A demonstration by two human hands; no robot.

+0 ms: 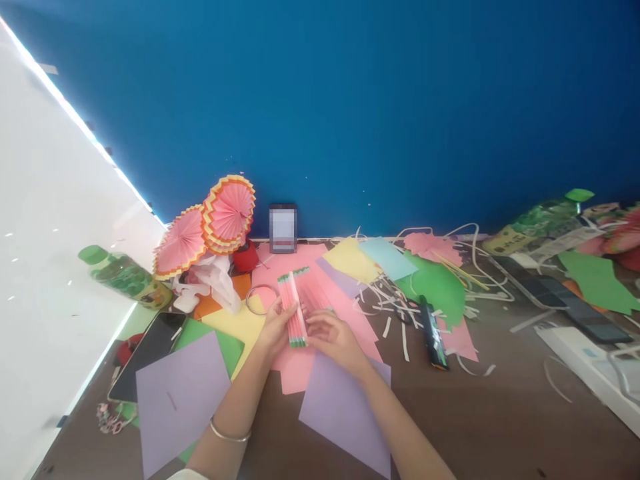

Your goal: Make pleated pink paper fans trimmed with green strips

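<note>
My left hand (pixel 277 325) is closed around a pleated pink paper (pixel 291 307), folded into a narrow stack with green edges at top and bottom. The stack stands nearly upright over the pink sheets. From the right, my right hand (pixel 334 337) has its fingers curled and pinched at the stack's right side, where more pink folds fan out behind the fingertips. Under both hands lie pink sheets (pixel 293 379). A purple sheet (pixel 345 407) is below my right wrist. Beyond my left hand rests a roll of tape (pixel 261 299), seen as a ring.
Two pink paper rosettes (pixel 230 212) with yellow-orange rims stand at the back left by a green-capped bottle (pixel 125 277). Paper scraps (pixel 393 300), scissors (pixel 403 310) and a black pouch (pixel 433 333) lie to the right. Phones (pixel 583 310) and a white power strip (pixel 590 373) are farther right.
</note>
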